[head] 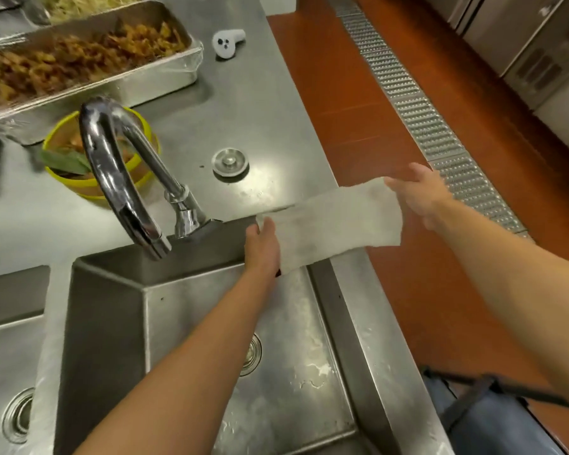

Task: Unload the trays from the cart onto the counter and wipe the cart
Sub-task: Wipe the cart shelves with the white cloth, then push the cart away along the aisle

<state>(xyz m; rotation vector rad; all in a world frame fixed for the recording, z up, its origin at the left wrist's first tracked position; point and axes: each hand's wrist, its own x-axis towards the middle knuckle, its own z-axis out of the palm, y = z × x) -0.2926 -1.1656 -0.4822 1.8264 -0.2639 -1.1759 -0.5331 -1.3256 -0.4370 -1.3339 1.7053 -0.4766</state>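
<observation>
A pale grey cloth (332, 221) is stretched between my two hands over the far right corner of the sink (276, 372). My left hand (262, 247) holds its left end above the basin. My right hand (422, 197) grips its right end out past the counter edge, over the red floor. On the steel counter (260, 103) at the far left stands a metal tray (89, 60) of brown fried food under plastic wrap, with a second tray (89, 4) of pale shredded food behind it. No cart is in sight.
A chrome tap (122, 172) arches over the sink. Behind it sits a yellow-green bowl (79, 182) with food scraps. A white controller (227, 42) lies on the counter. A metal floor drain grate (418, 113) runs along the red floor. A second basin (10, 372) is at left.
</observation>
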